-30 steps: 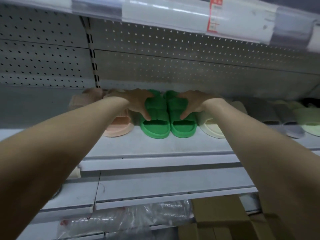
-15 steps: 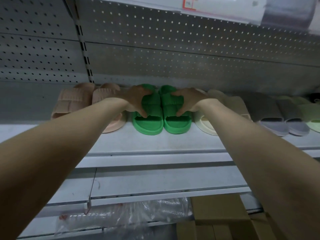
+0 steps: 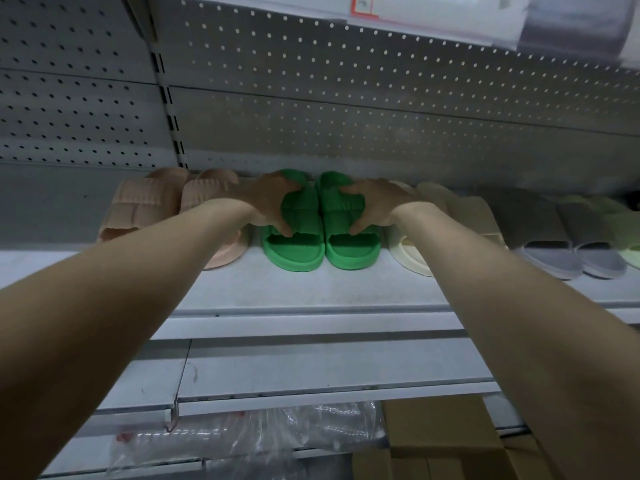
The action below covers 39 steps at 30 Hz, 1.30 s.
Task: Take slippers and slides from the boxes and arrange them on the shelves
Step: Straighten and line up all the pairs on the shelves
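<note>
A pair of bright green slides rests side by side on the grey shelf [image 3: 311,289], heels toward me. My left hand [image 3: 270,202] grips the strap of the left green slide [image 3: 294,251]. My right hand [image 3: 374,206] grips the strap of the right green slide [image 3: 349,251]. Both slides touch each other and sit flat on the shelf. To their left is a pink pair [image 3: 145,209], partly hidden by my left forearm. To their right is a cream pair [image 3: 464,216], partly covered by my right arm.
Farther right stand grey slides [image 3: 568,251] and a pale green pair [image 3: 623,233]. A perforated back panel [image 3: 346,109] rises behind. Below the shelf edge lie clear plastic bags [image 3: 249,438] and cardboard boxes [image 3: 443,441]. An upper shelf rail with a price tag [image 3: 363,5] overhangs.
The view has shifted slightly, and the slides sit a little nearer the middle. My hands stay on the green slides' straps, which remain on the shelf.
</note>
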Motion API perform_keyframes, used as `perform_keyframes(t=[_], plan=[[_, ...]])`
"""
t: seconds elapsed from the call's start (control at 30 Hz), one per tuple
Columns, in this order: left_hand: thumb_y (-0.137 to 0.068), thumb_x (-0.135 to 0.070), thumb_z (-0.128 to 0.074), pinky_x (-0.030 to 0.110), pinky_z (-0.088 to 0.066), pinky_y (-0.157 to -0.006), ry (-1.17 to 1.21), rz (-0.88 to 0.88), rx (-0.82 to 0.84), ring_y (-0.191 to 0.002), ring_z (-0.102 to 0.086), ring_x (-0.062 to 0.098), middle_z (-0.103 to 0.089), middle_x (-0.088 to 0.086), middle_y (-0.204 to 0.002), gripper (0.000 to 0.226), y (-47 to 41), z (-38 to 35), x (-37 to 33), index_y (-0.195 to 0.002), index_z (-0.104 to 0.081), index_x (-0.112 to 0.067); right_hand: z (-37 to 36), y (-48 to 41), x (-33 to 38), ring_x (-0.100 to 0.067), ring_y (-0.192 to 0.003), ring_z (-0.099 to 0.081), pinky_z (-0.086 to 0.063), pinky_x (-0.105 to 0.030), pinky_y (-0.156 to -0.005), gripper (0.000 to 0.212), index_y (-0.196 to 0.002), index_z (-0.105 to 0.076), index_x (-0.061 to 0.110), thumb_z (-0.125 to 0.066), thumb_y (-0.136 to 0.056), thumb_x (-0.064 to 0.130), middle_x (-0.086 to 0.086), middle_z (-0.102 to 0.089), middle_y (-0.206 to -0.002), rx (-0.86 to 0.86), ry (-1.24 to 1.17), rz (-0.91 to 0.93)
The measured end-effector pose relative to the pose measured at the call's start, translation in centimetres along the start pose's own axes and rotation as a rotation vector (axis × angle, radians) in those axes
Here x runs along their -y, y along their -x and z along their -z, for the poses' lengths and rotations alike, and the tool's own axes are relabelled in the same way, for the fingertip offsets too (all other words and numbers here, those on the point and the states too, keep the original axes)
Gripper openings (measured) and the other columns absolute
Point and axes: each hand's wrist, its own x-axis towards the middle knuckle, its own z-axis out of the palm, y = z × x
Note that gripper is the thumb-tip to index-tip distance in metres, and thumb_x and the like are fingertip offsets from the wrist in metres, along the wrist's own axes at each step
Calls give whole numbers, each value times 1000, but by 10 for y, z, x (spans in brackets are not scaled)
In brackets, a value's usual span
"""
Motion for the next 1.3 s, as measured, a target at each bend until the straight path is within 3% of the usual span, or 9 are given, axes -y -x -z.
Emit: perform_keyframes(t=[0.2,0.43,0.63,0.73,0.9,1.03,1.17,1.23,1.3], plan=[[-70,-32,-78,35,-26,-111,21,22,72,-134,-34,28,-33,7,-148,94,1,6,-5,-146,-25,-18,7,4,0,-27,-130,-42,-36,-32,-103,92,-146,-36,24,-83,-67,29,-5,-41,-147,18,-30,-5],[-68,-35,-79,34,-40,-97,39,1,70,-115,-52,27,-54,4,-130,74,-5,24,-39,-133,-47,-20,39,31,-22,-28,-122,-49,-40,-30,-93,76,-140,-43,17,-79,-74,23,-7,-49,-139,1,-39,-48],[-71,-40,-77,33,-34,-102,-1,-41,42,-128,-40,26,-37,3,-145,85,-25,22,-89,-142,-36,-19,60,57,-69,-24,-125,-48,-40,-33,-102,73,-137,-47,16,-80,-72,26,-7,-47,-140,2,-24,-140],[-70,-42,-77,34,-37,-101,7,-55,73,-125,-44,24,-42,2,-143,83,-38,10,-118,-140,-37,-21,63,69,-97,-25,-127,-46,-39,-34,-103,73,-137,-47,16,-80,-73,26,-6,-47,-140,26,-27,-177],[-68,-44,-78,33,-38,-104,77,-85,111,-123,-46,21,-43,-1,-142,90,-63,-18,-155,-143,-31,-24,54,81,-146,-27,-133,-39,-35,-35,-105,82,-143,-37,22,-79,-74,29,-4,-37,-148,58,8,-230],[-70,-40,-77,33,-33,-108,54,-83,85,-132,-37,23,-35,2,-147,94,-79,-34,-170,-146,-24,-22,40,89,-168,-29,-131,-40,-39,-45,-106,97,-147,-26,31,-82,-68,34,0,-36,-149,84,-58,-268],[-73,-34,-77,30,-30,-106,69,-89,60,-134,-33,23,-32,4,-148,95,-87,-42,-180,-147,-20,-18,25,64,-204,-35,-125,-46,-48,-52,-94,120,-137,-25,51,-84,-34,67,4,-40,-142,125,-64,-291],[-74,-31,-76,31,-31,-104,74,-87,33,-132,-35,25,-36,5,-146,92,-88,-44,-183,-146,-21,-17,13,42,-230,-34,-125,-46,-46,-52,-97,132,-136,-23,52,-76,-17,77,1,-38,-145,151,-72,-254],[-74,-31,-76,31,-31,-104,76,-89,20,-132,-35,25,-37,6,-146,92,-87,-45,-184,-146,-22,-17,12,40,-230,-33,-128,-45,-43,-51,-101,124,-140,-25,45,-77,-30,68,-2,-37,-147,129,-61,-243]])
